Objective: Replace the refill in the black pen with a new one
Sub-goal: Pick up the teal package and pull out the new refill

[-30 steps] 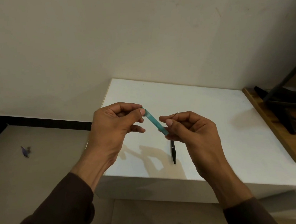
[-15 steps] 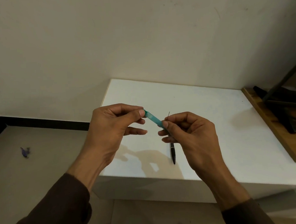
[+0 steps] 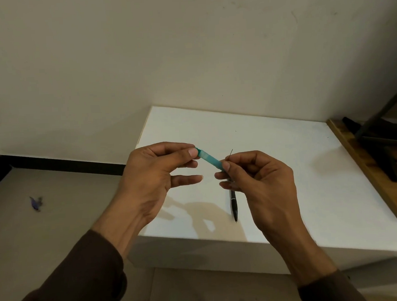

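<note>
At frame centre, the left hand pinches one end of a teal tube; the right hand pinches the other end and a thin refill, above the black pen on the white table

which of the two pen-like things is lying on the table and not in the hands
The black pen, lying on the white table. The teal tube is held up, pinched between the left hand and right hand.

Dim, warm indoor light falls from above, casting soft shadows of both hands onto the white table. No glare anywhere. The wide lens bends straight lines near the edges; the floor's far corners look slightly soft.
</note>
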{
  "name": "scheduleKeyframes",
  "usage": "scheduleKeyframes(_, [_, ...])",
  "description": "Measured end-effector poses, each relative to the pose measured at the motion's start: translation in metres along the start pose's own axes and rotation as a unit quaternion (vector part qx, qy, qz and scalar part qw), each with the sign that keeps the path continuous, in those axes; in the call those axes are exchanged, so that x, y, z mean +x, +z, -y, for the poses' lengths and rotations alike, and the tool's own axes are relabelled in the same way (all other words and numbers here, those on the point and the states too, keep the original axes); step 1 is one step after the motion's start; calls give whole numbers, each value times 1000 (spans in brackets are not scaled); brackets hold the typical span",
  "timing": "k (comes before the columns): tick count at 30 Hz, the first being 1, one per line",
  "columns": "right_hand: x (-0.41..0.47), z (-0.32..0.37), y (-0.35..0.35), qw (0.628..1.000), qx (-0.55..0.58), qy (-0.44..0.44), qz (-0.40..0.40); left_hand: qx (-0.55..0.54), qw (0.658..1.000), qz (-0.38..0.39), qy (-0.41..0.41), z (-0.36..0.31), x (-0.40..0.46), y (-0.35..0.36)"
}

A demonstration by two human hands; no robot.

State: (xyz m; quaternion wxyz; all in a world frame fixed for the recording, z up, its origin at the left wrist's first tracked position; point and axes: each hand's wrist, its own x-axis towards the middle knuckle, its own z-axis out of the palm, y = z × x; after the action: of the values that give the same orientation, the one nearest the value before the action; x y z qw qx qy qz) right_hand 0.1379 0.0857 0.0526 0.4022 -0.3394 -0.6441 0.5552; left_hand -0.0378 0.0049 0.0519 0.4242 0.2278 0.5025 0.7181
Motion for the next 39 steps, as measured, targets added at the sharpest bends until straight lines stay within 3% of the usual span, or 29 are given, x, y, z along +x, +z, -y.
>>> scheduleKeyframes(23, [0, -1, 1, 999, -40, -21, 2, 89, 995, 6, 34, -1, 3, -5])
scheduleKeyframes(39, [1, -4, -3, 998, -56, -15, -26, 55, 998, -9, 25, 10, 4, -5])
